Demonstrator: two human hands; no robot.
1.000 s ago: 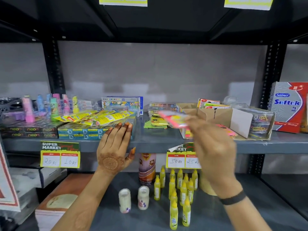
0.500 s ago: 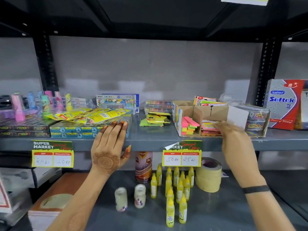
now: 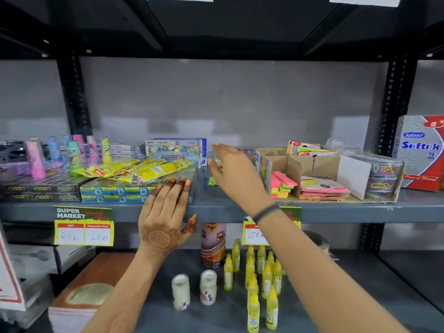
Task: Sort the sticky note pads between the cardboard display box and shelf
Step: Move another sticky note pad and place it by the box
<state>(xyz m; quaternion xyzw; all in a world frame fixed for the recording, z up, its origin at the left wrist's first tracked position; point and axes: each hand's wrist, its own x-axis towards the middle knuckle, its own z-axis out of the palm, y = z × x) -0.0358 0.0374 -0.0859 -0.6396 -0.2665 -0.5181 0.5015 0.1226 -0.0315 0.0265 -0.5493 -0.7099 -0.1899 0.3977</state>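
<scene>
Here the right hand [image 3: 234, 171] reaches over the grey shelf [image 3: 336, 210] to the left of the cardboard display box [image 3: 319, 162], its fingers [image 3: 216, 169] spread loosely and curved downward above the loose sticky notes there. A sliver of a green pad [image 3: 212, 180] shows just under the palm; whether the fingers already touch or grip it cannot be told, since the hand hides most of that pile. A dark band [image 3: 265, 212] circles the right wrist.

The left hand [image 3: 165, 212] lies flat with straight, closed-together fingers against the front edge of the shelf, its fingertips [image 3: 179, 182] touching the plastic-wrapped blue boxes [image 3: 113, 192] and gripping nothing. Yellow packets [image 3: 134, 168] lie on top of those boxes.

Inside the display box, a stepped stack of pink, green and yellow sticky note pads [image 3: 282, 186] sits in the left compartment, and flat pink packs [image 3: 323, 188] lie in the middle one. More packs [image 3: 310, 150] stand upright behind the box's rear wall. A clear tub of coloured clips [image 3: 382, 176] stands at the box's right end.

On the lower shelf, small yellow bottles [image 3: 264, 280] stand in a cluster.
</scene>
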